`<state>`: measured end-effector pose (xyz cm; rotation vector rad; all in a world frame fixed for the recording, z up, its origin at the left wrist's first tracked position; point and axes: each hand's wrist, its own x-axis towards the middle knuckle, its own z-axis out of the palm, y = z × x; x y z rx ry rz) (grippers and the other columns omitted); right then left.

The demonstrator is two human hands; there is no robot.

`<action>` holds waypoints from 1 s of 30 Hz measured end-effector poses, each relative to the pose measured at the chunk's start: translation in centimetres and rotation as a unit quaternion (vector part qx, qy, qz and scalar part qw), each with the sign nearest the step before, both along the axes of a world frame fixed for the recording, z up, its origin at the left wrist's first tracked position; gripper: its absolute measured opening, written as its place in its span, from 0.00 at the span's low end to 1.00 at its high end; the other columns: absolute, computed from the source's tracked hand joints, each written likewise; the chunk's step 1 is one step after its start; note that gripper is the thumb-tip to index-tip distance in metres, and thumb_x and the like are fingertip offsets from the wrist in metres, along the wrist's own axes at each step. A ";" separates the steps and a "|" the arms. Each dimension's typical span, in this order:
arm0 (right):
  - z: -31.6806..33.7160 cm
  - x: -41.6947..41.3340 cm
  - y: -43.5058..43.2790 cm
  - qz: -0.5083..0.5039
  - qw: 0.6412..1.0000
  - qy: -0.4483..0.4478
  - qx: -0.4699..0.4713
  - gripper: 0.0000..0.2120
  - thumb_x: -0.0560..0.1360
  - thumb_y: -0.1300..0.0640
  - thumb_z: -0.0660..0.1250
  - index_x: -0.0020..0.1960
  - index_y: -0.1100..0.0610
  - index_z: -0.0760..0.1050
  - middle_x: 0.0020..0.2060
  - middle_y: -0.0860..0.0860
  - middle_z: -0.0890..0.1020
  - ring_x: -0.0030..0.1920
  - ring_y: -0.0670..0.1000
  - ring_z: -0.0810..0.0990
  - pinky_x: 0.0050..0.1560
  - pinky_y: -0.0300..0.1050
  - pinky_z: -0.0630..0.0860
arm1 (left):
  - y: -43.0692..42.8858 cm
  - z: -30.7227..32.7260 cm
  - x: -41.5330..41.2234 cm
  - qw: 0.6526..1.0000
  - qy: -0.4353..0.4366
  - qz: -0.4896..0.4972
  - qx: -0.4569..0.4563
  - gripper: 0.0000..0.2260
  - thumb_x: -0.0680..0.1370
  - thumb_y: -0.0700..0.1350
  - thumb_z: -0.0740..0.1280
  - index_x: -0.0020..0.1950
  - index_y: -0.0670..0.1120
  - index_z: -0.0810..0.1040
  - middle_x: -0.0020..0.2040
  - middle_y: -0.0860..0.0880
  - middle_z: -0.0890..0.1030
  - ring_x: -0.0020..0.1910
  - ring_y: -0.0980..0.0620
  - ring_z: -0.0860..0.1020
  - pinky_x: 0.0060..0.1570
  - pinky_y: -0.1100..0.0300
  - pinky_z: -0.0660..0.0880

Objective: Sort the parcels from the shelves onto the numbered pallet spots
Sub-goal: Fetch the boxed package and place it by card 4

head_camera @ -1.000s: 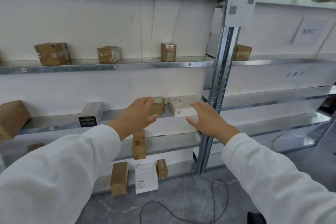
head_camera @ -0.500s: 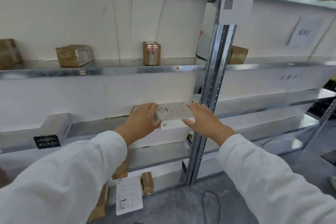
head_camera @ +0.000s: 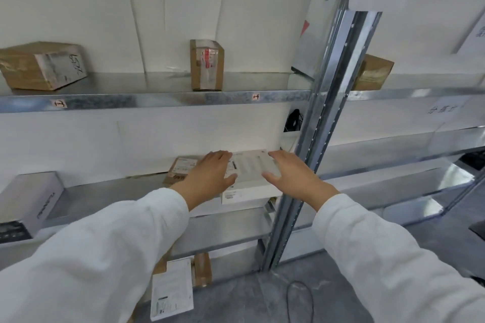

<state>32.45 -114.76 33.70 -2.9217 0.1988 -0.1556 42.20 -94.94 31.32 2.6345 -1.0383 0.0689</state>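
A flat white parcel (head_camera: 249,168) with a printed label lies on the middle shelf (head_camera: 105,191), at its front edge beside the metal upright. My left hand (head_camera: 207,178) holds its left side, thumb on the top face. On the opposite side my right hand (head_camera: 294,178) grips it the same way, fingers reaching along the edge. A small brown parcel (head_camera: 181,168) sits just left of it, partly hidden behind my left hand. No pallet spots are in view.
The upper shelf carries a brown parcel (head_camera: 42,65), a taped upright one (head_camera: 206,64) and another (head_camera: 372,72) past the steel upright (head_camera: 315,139). A grey box (head_camera: 29,199) stands far left. Below lie a white packet (head_camera: 172,288), a brown parcel (head_camera: 202,269) and a floor cable (head_camera: 299,296).
Both hands reached in from open air and closed on the two sides of the white parcel. My view has moved closer to the shelf and to the right.
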 end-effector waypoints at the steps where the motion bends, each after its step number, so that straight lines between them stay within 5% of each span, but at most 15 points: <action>1: -0.5 0.8 -0.8 0.003 1.000 0.004 0.007 0.31 0.78 0.41 0.61 0.75 0.56 0.61 0.71 0.53 0.69 0.70 0.56 0.67 0.71 0.50 0.63 | -0.5 -0.5 0.5 1.000 0.006 0.002 0.005 0.27 0.79 0.54 0.62 0.75 0.45 0.61 0.73 0.47 0.67 0.70 0.47 0.65 0.69 0.53 0.63; 22: -11.0 18.6 -17.3 0.104 0.978 0.132 0.122 0.32 0.80 0.45 0.58 0.78 0.58 0.53 0.76 0.53 0.60 0.74 0.54 0.63 0.72 0.51 0.62 | -12.8 -8.6 12.2 0.982 0.060 0.177 0.029 0.26 0.79 0.55 0.62 0.74 0.43 0.63 0.70 0.46 0.71 0.69 0.47 0.69 0.68 0.51 0.67; 30: -16.2 22.8 -17.5 0.081 0.985 0.144 0.046 0.26 0.79 0.43 0.59 0.70 0.58 0.63 0.64 0.54 0.72 0.64 0.54 0.73 0.64 0.51 0.73 | -11.9 -12.0 16.1 0.976 0.093 0.195 0.032 0.25 0.79 0.54 0.62 0.72 0.43 0.64 0.68 0.46 0.72 0.67 0.48 0.70 0.68 0.54 0.66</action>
